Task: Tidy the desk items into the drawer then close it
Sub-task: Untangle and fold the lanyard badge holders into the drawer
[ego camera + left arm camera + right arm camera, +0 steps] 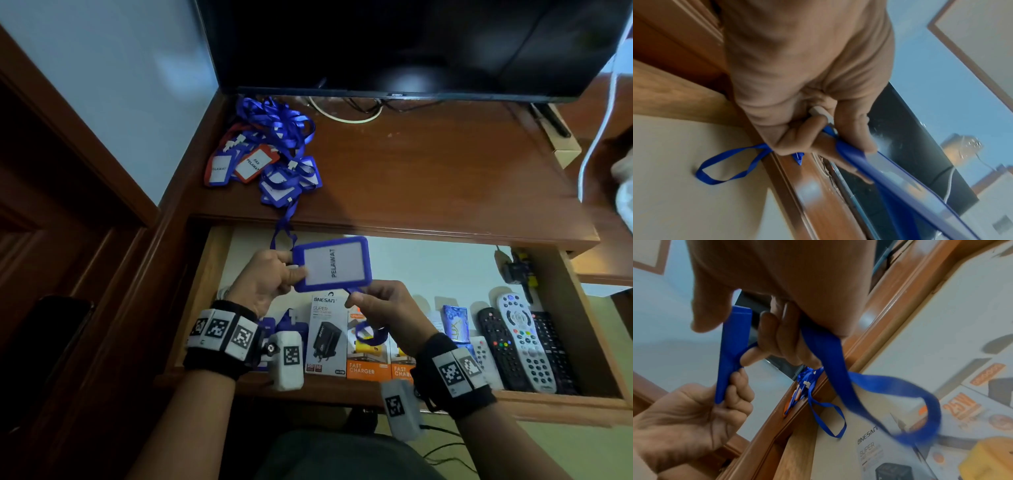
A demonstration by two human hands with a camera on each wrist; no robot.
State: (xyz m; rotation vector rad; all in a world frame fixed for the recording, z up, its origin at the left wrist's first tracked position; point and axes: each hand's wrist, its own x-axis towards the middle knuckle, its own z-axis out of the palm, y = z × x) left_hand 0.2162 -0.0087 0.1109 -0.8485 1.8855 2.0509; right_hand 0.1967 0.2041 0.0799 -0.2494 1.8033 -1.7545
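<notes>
Step in hand: left hand (265, 279) pinches the blue plastic "PELAWAT" badge holder (331, 263); right hand (383, 308) pinches its blue ribbon lanyard (869, 386) above the open wooden drawer (342, 385). Next, likely: gather the lanyard and lower both in; the badge pile (270, 161) remains on the desk.

head view downward, wrist views close, upward-facing

Pale wall (113, 85), dark wooden door (51, 212), dim light.
</notes>
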